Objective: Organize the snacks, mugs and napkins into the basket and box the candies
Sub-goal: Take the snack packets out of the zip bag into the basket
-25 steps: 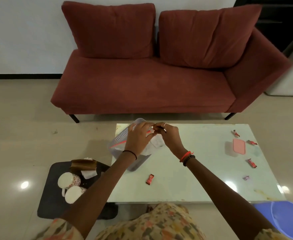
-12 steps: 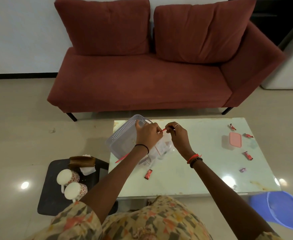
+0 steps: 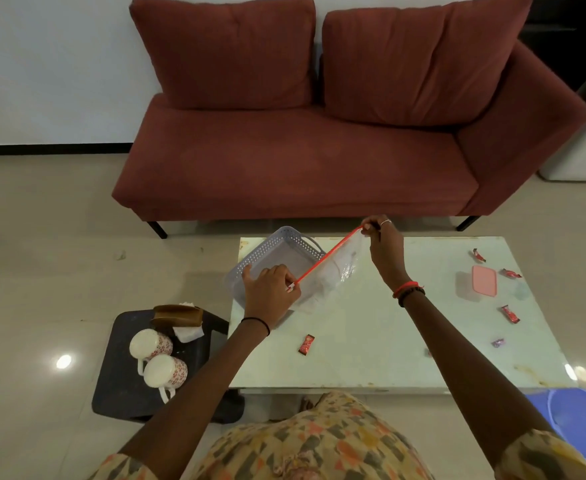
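Head view, items listed from the grasp outward.

- Left hand (image 3: 271, 293): pinched closed on the near end of the red zip strip of a clear bag (image 3: 340, 271), over the basket.
- Right hand (image 3: 383, 242): pinched closed on the far end of the same strip, raised, so the seal runs taut between the two.
- Bag contents: not discernible through the film.
- Basket (image 3: 250, 263): grey, perforated, tilted at the table's (image 3: 371, 358) far left corner, partly behind the bag.
- Candies: one red piece (image 3: 306, 344) near the front; others scattered well apart at right.
- Box (image 3: 478, 283): pink-lidded, closed, among them.
- Mugs (image 3: 158, 358) and napkins (image 3: 189, 332): on a dark tray on the floor, left.

Step judged: sealing or opening the snack bag; which cannot be told. Next: lower it into the basket.
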The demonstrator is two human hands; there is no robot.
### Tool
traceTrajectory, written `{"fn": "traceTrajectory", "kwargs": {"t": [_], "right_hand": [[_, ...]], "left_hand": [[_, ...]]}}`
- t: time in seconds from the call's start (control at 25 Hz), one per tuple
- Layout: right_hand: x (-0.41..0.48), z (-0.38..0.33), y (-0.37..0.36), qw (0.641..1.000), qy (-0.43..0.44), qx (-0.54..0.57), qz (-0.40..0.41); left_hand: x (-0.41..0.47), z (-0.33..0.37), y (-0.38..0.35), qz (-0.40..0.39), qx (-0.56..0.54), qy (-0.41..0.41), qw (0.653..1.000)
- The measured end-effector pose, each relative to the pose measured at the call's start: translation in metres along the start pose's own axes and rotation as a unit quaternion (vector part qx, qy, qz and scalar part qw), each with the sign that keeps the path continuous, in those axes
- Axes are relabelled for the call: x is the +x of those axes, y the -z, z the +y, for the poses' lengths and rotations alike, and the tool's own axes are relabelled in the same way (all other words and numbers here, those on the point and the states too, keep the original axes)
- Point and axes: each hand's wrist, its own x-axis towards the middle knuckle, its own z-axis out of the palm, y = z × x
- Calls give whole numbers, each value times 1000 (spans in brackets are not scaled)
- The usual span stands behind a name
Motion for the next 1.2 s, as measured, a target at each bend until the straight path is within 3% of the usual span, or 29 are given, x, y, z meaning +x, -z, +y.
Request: {"fn": "traceTrajectory", "kwargs": {"t": [0.16,0.32,0.56,0.8,1.0,1.12,1.2], "right_hand": [[10,-7,11,999,2,20,26],[6,-15,13,999,45,7,-10],[3,-23,22,990,122,-37,-64],[5,-24,25,986,150,-33,-70],[11,-16,21,985,129,-75,-86],[-4,-19,8,951,246,-163,-93],[-24,-18,-13,901,295,-219,-228]], "left_hand": [[-13,-14,6,8,8,18,1000],[-14,-21,10,-79,17,33,996],[19,11,28,-145,-235,-24,961],[55,41,28,-151,-176,-47,972],[67,36,20,-88,-179,4,980],[64,31,14,-68,-205,19,976],[55,26,7,-58,-217,31,974]]}}
